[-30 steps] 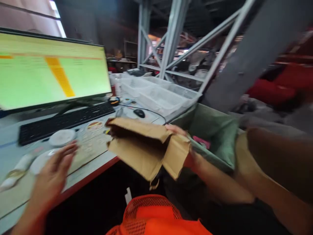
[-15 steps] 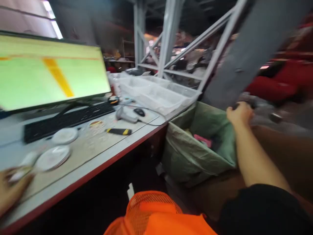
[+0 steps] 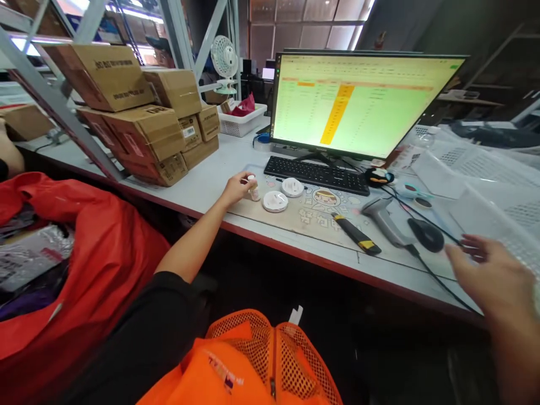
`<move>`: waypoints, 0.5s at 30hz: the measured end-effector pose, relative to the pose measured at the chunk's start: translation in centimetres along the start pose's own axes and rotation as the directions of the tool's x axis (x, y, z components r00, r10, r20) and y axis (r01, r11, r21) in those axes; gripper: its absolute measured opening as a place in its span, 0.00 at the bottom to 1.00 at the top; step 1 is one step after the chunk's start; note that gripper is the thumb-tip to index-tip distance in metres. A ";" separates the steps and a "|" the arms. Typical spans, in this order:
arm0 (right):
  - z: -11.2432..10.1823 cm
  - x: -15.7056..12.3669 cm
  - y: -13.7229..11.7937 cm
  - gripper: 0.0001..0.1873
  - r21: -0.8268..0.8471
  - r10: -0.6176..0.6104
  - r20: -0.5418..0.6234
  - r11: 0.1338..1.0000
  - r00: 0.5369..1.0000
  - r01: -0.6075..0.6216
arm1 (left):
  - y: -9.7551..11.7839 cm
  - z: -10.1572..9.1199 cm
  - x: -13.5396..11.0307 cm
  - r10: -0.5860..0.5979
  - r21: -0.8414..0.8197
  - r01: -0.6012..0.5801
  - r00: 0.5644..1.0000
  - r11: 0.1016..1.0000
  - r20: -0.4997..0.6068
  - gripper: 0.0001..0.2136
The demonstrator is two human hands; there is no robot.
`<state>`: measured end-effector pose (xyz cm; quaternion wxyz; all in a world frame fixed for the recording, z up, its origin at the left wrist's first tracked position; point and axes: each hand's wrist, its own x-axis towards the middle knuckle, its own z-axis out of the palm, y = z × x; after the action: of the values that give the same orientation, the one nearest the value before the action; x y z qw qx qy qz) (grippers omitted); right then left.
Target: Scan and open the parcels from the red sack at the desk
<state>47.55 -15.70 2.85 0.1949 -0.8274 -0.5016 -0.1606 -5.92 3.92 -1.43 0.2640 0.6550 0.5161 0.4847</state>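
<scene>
My left hand (image 3: 237, 187) rests on the table with its fingers closed round a small white bottle (image 3: 253, 188) that stands upright. Just right of it lie two round white discs (image 3: 275, 201), on a printed desk mat (image 3: 320, 209). My right hand (image 3: 493, 275) hovers at the right, fingers spread and holding nothing, close to a black mouse (image 3: 426, 234) and its cable. A grey barcode scanner (image 3: 382, 216) and a black and yellow utility knife (image 3: 355, 233) lie between the two hands.
A monitor (image 3: 358, 101) with a green sheet and a black keyboard (image 3: 317, 174) stand behind the mat. Stacked cardboard boxes (image 3: 143, 112) fill the table's left. A red sack (image 3: 80, 264) sits at the left. White baskets (image 3: 481, 180) at the right. An orange mesh vest (image 3: 253, 365) shows below.
The view has swung left from the green bin toward the monitor and boxes. My right hand left the bin and the cardboard box is gone from it. My left hand now grips the white bottle.
</scene>
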 end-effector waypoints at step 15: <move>5.0 4.2 -10.6 0.34 -0.079 0.086 0.507 0.995 0.858 -0.053 | 4.2 1.1 -0.7 0.027 -0.702 0.066 0.992 0.709 0.121 0.23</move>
<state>40.30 -5.61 2.10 0.0355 -0.8636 -0.4998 0.0553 -3.13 2.09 1.47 0.5299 0.5276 0.2822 0.6010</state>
